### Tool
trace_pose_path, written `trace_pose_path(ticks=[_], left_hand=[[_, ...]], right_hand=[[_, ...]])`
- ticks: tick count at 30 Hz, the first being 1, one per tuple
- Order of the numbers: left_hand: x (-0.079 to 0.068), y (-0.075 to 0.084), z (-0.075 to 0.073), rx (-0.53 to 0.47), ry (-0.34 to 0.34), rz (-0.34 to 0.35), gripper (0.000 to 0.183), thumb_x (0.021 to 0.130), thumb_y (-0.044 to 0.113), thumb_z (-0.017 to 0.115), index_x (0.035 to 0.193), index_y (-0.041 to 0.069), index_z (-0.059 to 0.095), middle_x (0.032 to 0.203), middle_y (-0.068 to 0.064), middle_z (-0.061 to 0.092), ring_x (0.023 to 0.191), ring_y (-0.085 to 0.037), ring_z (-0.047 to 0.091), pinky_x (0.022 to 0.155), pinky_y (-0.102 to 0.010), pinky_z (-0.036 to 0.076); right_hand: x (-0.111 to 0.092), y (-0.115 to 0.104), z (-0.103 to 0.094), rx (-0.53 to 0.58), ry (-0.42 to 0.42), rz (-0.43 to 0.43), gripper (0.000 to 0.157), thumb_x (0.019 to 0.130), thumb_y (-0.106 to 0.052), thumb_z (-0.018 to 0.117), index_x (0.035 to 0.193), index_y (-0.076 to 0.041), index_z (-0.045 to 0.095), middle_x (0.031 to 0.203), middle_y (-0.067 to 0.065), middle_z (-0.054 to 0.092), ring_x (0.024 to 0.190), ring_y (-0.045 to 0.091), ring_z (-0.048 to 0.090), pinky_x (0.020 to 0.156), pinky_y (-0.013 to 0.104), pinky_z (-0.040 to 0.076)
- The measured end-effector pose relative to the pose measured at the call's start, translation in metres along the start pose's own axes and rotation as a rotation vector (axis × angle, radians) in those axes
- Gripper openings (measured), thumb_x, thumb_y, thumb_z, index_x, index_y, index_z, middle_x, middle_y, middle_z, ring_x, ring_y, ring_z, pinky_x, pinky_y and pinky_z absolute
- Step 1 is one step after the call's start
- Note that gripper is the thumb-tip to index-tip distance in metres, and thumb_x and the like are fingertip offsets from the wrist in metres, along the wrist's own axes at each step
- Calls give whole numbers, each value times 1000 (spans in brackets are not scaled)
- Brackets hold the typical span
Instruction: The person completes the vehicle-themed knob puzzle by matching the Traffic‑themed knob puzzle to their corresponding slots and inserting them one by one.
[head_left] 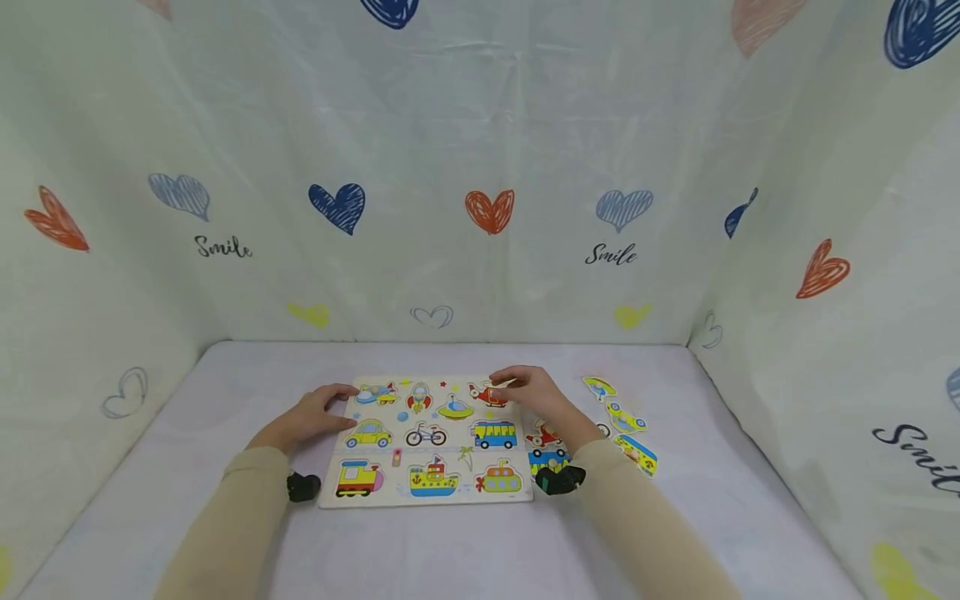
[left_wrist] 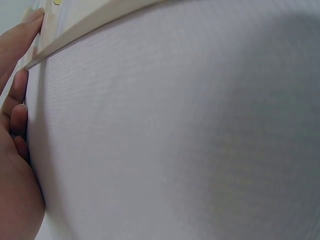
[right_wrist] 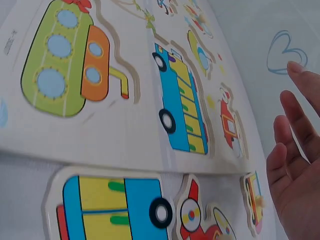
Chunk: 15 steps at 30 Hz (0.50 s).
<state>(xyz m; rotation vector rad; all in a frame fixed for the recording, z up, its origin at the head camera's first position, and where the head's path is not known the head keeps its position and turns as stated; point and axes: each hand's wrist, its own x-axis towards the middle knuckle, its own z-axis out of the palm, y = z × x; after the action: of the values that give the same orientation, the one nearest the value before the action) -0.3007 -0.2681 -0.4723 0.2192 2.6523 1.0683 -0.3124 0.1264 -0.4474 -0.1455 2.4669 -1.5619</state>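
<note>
A puzzle board (head_left: 442, 446) with pictures of vehicles lies flat on the table. At its left side, my left hand (head_left: 311, 417) touches the board with the thumb and a fingertip spread apart. The left wrist view shows one digit over the board's top and the other fingers by its edge. My right hand (head_left: 532, 392) is over the upper right corner, fingertips near the red helicopter picture (right_wrist: 230, 122). In the right wrist view its fingers (right_wrist: 297, 112) are loosely bent, with nothing seen between them; the thumb is hidden there.
Loose pieces lie right of the board: a blue and yellow bus (right_wrist: 120, 205), a red piece (right_wrist: 192, 217), and farther right a flying saucer (head_left: 600, 387), a yellow piece (head_left: 626, 419) and a yellow and blue piece (head_left: 637, 455). A heart-printed curtain (head_left: 420, 167) surrounds the table.
</note>
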Motion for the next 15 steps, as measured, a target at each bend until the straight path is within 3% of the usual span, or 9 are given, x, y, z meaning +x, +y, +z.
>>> trace_pose_path(ticks=[10,15], left_hand=[[0,2,1,-9,-1,-14,64,83,24,77,137,4,48,133,-22,44,126,-44,34,106,-62,27],[2,1,1,-5,0,-22,64,84,23,77,137,4,48,133,-22,44,126,-44,34,106,-62,27]], right_hand=[[-12,20,-41,-87,82,36,30,87,-15,74,116,-14,72,115,0,67,100,22,58,86,37,49],[-19,29,-64,-145,98,21,31,87,-14,74,118,-10,70,115,5,66,97,23,55,80,35,48]])
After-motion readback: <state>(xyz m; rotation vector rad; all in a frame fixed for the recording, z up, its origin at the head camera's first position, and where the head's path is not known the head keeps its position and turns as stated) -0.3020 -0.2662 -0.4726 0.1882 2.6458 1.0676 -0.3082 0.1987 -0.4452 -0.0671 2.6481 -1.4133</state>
